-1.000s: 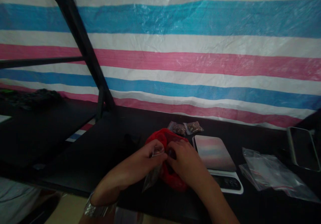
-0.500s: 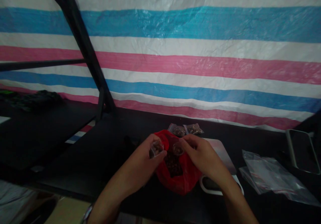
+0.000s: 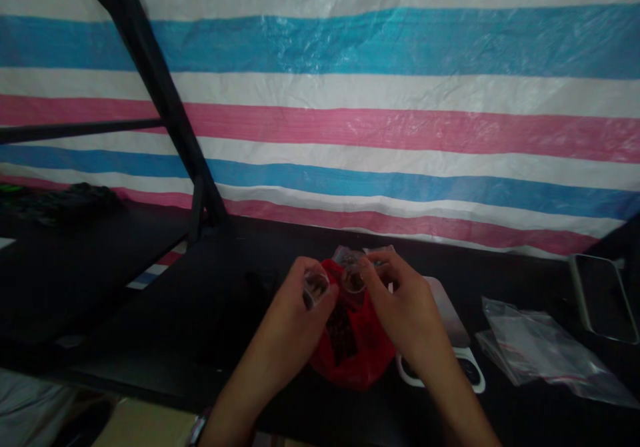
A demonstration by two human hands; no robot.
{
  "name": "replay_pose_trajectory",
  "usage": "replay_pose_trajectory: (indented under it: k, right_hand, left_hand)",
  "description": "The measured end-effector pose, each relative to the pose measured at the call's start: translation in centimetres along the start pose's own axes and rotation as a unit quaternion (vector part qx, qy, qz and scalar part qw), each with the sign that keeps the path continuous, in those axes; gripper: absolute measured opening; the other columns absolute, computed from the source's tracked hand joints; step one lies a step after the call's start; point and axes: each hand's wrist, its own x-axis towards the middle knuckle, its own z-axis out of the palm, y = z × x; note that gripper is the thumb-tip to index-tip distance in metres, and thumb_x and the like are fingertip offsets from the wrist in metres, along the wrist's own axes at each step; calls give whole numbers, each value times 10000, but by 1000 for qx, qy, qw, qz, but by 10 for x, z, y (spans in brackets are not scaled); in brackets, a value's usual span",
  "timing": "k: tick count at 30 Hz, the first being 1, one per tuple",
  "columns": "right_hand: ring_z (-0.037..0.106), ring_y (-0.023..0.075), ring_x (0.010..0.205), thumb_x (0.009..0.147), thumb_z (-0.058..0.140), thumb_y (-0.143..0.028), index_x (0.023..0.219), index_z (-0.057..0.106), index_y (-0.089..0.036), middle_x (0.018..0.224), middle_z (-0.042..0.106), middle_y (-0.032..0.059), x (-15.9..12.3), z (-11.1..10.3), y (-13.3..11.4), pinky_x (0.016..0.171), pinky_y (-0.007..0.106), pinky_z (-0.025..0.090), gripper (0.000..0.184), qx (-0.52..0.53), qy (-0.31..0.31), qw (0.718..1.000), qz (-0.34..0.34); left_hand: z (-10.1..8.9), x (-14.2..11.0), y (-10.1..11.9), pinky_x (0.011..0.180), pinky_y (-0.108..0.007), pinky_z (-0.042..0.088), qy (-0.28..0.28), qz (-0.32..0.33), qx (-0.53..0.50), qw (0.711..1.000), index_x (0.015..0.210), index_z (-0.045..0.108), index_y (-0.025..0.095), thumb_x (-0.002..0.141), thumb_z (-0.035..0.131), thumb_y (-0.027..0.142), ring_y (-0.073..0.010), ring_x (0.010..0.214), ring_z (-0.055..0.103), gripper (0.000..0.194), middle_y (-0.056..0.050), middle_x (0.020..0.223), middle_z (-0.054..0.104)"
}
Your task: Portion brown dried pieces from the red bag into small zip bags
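A red plastic bag (image 3: 357,363) stands open on the black table, with small dark brown pieces (image 3: 341,333) inside. Over its left side, my left hand (image 3: 295,317) is closed around a small clear plastic bag (image 3: 316,285) holding some brown pieces. My right hand (image 3: 403,300) pinches a small clear round cup (image 3: 354,280) above the red bag's opening. The cup seems to have a few brown bits in it, though the picture is dim. Just behind the hands lie small filled zip bags (image 3: 343,253), now partly covered by my right hand.
A scale with a silver plate (image 3: 450,313) and white body (image 3: 477,380) sits under my right forearm. Flat clear zip bags (image 3: 540,347) lie to its right, and a phone (image 3: 605,297) beyond. A black metal post (image 3: 165,93) rises at left before the striped sheet (image 3: 400,93).
My right hand has lifted the cup slightly, up and away, and now covers more of the filled bags behind. My left hand has shifted a little right, still gripping the small clear bag.
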Motion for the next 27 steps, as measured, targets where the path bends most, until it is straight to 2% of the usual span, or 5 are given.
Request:
replay_pose_trajectory:
  k: [6, 15, 18, 23, 27]
  right_hand:
    - [778, 255, 824, 997, 603, -396, 928, 780, -229, 904, 828, 65, 1, 9, 13, 685, 322, 517, 253, -69, -113, 991, 30]
    - [648, 190, 648, 944, 667, -508, 1018, 744, -215, 781, 781, 29, 1, -15, -8, 592, 296, 462, 312, 24, 99, 994, -50]
    - [660, 195, 714, 944, 685, -436, 1048, 742, -230, 801, 778, 17, -4, -14, -16, 676, 309, 511, 238, 3, 119, 989, -92]
    - [730, 230, 957, 912, 762, -307, 1129, 747, -254, 1049, 806, 41, -9, -5, -15, 887, 369, 583, 224, -58, 60, 982, -168]
    - [742, 252, 1131, 938, 752, -255, 1240, 729, -275, 1256, 784, 59, -9, -6, -11, 978, 399, 598, 303, -79, -27, 973, -216]
  left_hand:
    - [-10, 4, -5, 685, -232, 470, 66, 80, -11, 995, 1083, 409, 273, 840, 626, 169, -108, 732, 558, 342, 76, 887, 527]
    - [27, 3, -12, 730, -314, 484, 68, 89, 98, 989, 1032, 529, 258, 925, 668, 318, -191, 798, 644, 186, 12, 894, 648]
    - [36, 4, -13, 755, -327, 504, 66, 76, 69, 993, 1030, 531, 258, 939, 657, 341, -213, 855, 692, 177, -5, 931, 689]
    - [40, 4, -17, 849, -359, 549, 45, 46, 17, 998, 1216, 494, 251, 918, 698, 319, -246, 1019, 741, 367, -67, 1154, 736]
    - [39, 4, -22, 882, -367, 564, 34, 33, -6, 999, 1255, 467, 254, 950, 672, 299, -244, 1036, 757, 371, -68, 1156, 753]
